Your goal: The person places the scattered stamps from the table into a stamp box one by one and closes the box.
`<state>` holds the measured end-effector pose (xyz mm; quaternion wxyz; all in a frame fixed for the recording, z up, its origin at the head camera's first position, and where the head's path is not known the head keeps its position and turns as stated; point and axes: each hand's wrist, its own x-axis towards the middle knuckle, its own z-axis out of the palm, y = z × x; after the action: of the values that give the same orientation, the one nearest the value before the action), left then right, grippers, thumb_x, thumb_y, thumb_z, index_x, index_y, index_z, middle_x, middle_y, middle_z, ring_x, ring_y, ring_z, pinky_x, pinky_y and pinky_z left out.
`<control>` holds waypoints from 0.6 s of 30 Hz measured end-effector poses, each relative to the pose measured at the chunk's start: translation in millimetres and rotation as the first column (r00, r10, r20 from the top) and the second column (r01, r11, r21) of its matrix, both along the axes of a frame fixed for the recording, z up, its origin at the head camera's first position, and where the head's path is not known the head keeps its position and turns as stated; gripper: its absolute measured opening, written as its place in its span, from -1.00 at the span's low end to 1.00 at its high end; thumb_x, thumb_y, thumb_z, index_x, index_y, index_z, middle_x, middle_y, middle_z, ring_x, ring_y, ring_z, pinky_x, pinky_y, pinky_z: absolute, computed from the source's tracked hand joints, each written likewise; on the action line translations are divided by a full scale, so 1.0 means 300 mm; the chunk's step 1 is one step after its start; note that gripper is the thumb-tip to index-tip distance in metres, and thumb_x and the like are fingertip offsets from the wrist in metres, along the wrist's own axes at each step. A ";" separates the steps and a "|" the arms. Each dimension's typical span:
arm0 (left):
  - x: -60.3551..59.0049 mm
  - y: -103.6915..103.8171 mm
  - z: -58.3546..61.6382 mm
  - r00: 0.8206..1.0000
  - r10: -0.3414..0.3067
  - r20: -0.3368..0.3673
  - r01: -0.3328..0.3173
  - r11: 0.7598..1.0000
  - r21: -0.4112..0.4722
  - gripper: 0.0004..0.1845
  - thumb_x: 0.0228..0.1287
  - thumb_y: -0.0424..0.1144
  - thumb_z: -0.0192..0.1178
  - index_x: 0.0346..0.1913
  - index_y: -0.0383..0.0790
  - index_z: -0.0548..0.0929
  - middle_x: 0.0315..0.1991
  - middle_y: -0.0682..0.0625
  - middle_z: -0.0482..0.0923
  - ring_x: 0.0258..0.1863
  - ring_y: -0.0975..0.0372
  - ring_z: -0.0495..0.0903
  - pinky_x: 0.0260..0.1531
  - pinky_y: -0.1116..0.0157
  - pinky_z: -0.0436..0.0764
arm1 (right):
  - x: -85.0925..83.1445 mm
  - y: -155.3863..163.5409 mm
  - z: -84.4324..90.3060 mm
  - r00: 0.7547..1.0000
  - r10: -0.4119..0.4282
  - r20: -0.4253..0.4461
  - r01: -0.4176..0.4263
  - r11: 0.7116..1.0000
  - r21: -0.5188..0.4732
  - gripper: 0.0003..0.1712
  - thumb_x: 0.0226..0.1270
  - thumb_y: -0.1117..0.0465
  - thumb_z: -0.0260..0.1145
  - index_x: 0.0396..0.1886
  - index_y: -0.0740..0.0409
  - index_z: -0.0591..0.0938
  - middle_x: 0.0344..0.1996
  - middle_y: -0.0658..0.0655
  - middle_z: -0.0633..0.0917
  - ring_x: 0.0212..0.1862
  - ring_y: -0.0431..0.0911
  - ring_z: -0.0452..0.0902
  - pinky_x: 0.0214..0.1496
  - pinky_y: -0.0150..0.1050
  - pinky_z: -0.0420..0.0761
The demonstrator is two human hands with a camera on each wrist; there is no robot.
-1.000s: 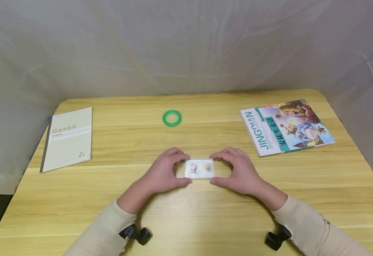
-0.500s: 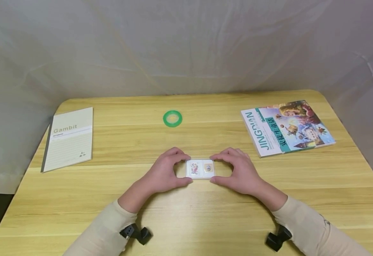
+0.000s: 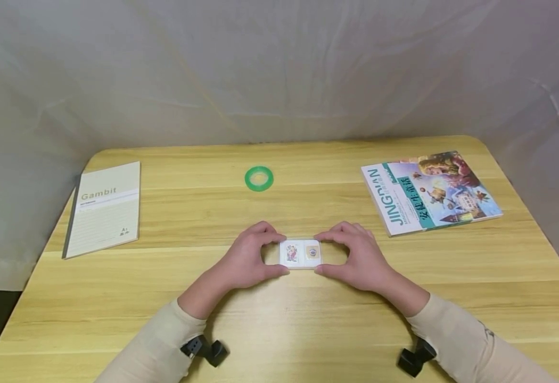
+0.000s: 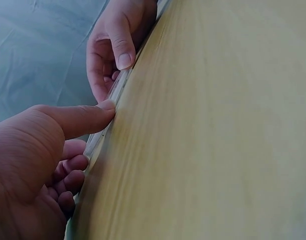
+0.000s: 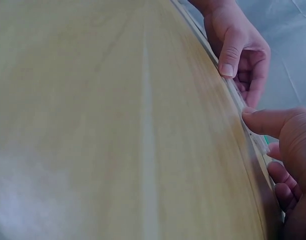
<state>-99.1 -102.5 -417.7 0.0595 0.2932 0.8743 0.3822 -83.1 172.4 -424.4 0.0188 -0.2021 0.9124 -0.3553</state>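
Case (image 3: 301,253): flat – long axis along the table's (image 3: 308,330) near edge.
Left hand (image 3: 246,259): pinching its left end.
Right hand (image 3: 358,259): pinching its right end.

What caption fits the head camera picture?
Both hands, left hand and right hand, pinch a small clear case on a wooden table.
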 end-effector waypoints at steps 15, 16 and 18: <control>0.003 0.005 0.004 0.999 0.032 0.035 -0.030 0.999 -0.043 -0.36 -0.11 -0.09 0.63 0.08 -0.29 0.67 -0.13 0.08 0.50 -0.17 0.23 0.46 -0.11 0.23 0.50 | 0.002 -0.002 0.002 1.000 -0.008 -0.015 0.008 1.000 0.024 -0.34 -0.09 -0.13 0.66 0.10 -0.17 0.72 -0.15 -0.14 0.57 -0.04 -0.12 0.40 0.01 -0.06 0.26; 0.004 0.004 0.005 0.999 0.030 0.033 -0.029 0.999 -0.044 -0.35 -0.11 -0.09 0.62 0.08 -0.28 0.67 -0.13 0.08 0.50 -0.17 0.23 0.46 -0.12 0.23 0.50 | 0.002 -0.002 0.001 1.000 -0.008 -0.015 0.009 1.000 0.024 -0.33 -0.09 -0.13 0.66 0.10 -0.17 0.72 -0.15 -0.14 0.57 -0.04 -0.12 0.40 0.01 -0.06 0.26; 0.004 0.003 0.005 0.999 0.029 0.031 -0.028 0.999 -0.046 -0.36 -0.11 -0.08 0.62 0.08 -0.28 0.67 -0.13 0.08 0.49 -0.17 0.23 0.45 -0.12 0.24 0.50 | 0.001 -0.002 0.001 1.000 -0.009 -0.013 0.009 1.000 0.022 -0.33 -0.09 -0.13 0.66 0.10 -0.18 0.72 -0.15 -0.15 0.57 -0.04 -0.12 0.40 0.01 -0.06 0.26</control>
<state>-97.9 -101.7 -416.3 0.0743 0.2731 0.8860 0.3674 -82.7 171.8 -424.0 0.0135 -0.2002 0.9173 -0.3441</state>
